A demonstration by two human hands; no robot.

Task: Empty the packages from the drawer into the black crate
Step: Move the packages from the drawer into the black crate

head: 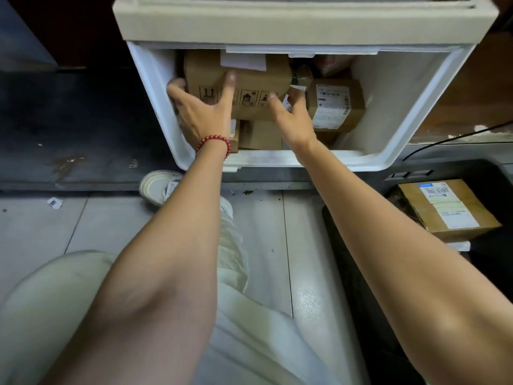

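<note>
The white drawer point(410, 107) is pulled out and holds several cardboard packages. The largest, a brown box with printed handling symbols point(249, 79), lies on top at the left. My left hand point(202, 107) grips its left end, fingers curled round the corner and thumb on its top face. My right hand point(291, 112) holds its right end, thumb on the front and fingers behind the edge. A smaller labelled box point(336, 107) sits to the right in the drawer. The black crate point(361, 273) stands on the floor at lower right with one labelled package point(447, 209) inside.
More small boxes point(258, 136) lie under the large one. A cream cabinet top point(277, 20) overhangs the drawer. My white shoe point(158, 187) and pale trouser leg are on the grey tiled floor below. A black cable point(444, 140) runs at the right.
</note>
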